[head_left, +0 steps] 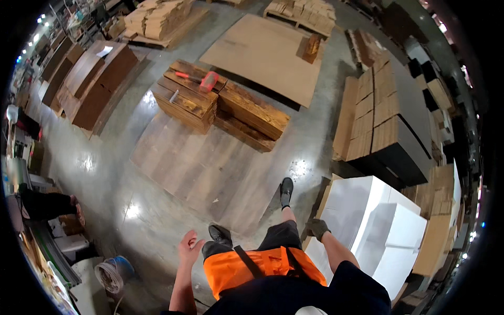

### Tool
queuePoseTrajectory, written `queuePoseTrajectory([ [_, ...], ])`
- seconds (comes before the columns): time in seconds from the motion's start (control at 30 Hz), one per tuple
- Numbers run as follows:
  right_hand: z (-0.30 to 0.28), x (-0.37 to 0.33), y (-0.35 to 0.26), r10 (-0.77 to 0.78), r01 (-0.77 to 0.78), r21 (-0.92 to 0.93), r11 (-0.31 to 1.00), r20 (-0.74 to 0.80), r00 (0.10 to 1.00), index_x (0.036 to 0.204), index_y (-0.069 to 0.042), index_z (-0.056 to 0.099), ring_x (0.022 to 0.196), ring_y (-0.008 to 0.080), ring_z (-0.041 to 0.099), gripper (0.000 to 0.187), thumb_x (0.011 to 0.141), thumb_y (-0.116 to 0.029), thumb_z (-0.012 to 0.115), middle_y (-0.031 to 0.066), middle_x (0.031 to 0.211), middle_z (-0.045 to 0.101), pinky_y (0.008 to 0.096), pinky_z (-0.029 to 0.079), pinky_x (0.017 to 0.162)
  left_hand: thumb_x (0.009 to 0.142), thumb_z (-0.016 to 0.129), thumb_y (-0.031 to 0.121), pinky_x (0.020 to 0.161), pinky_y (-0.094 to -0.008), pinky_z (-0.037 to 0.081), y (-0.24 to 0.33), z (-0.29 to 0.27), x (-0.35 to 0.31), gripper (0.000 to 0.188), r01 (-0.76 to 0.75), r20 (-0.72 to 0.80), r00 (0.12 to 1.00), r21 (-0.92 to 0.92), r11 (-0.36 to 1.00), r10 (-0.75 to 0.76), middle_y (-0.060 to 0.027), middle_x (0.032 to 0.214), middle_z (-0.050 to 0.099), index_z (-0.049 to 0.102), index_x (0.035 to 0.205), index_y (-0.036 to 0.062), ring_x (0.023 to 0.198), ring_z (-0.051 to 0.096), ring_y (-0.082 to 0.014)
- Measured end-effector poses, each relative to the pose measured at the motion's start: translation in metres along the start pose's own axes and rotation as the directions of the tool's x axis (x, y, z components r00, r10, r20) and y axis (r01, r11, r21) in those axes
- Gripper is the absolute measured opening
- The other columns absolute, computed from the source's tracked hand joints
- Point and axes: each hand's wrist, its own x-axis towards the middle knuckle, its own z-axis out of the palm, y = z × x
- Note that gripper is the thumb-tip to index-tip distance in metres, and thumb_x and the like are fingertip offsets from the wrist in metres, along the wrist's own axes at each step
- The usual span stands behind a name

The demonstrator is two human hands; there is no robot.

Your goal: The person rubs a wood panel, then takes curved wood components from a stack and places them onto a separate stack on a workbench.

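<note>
My left hand [190, 247], bare, is raised over the floor beside my left leg. Its fingers and thumb are apart, and nothing is in it. My right hand [318, 229] wears a dark glove and hangs by the left edge of a white stack [349, 202]. Its fingers look loosely extended with nothing visible in them; whether they touch the stack I cannot tell. Ahead, flat brown bundles [189, 97] and longer brown blocks [254, 107] are piled together. A red-headed mallet [209, 82] lies on top, with a small metallic tool [174, 96] near it.
A worn flat sheet [210, 173] lies on the floor before my feet. Beyond the pile is a large brown board [262, 52] with a small brown block [312, 48]. Cardboard stacks [375, 113] stand at right, brown stacks [97, 84] at left. A bucket [115, 273] is at lower left, near another person's arm [50, 203].
</note>
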Motion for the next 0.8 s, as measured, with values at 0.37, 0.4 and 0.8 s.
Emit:
queuePoseTrajectory([
  [0.37,0.064,0.328,-0.18,-0.1,0.089,0.067,0.994,0.176,0.979,0.132,0.001,0.046,0.107,0.0233,0.058,0.076,0.078,-0.046,0.07,0.015,0.124,0.058,0.0317,0.047,0.081,0.086,0.067,0.011,0.095,-0.036,0.045,0.048,0.215,0.094,0.058,0.478,0.06,0.849,-0.51,0.715,-0.525,-0.0187,0.13,0.052,0.039,0.135,-0.0027,0.116,0.052,-0.0256],
  [0.4,0.069,0.356,-0.193,-0.106,0.115,-0.046,0.992,0.162,0.981,0.135,0.003,0.041,0.107,0.0229,0.058,0.082,0.076,-0.045,0.072,0.0146,0.127,0.056,0.0305,0.046,0.082,0.085,0.067,0.008,0.098,-0.0357,0.043,0.05,0.237,0.119,0.058,0.498,0.113,0.846,-0.515,0.697,-0.521,-0.019,0.132,0.051,0.039,0.135,-0.0038,0.119,0.051,-0.0259],
  [0.8,0.114,0.479,-0.195,-0.11,0.072,0.26,0.963,0.136,0.985,0.118,-0.012,0.058,0.095,0.01,0.057,0.044,0.079,-0.025,0.074,-0.0019,0.104,0.062,0.029,0.046,0.083,0.084,0.07,0.011,0.102,-0.0348,0.04,0.035,0.392,0.252,0.061,0.621,0.305,0.776,-0.517,0.589,-0.552,-0.0173,0.131,0.052,0.04,0.135,-0.0034,0.12,0.05,-0.0241],
])
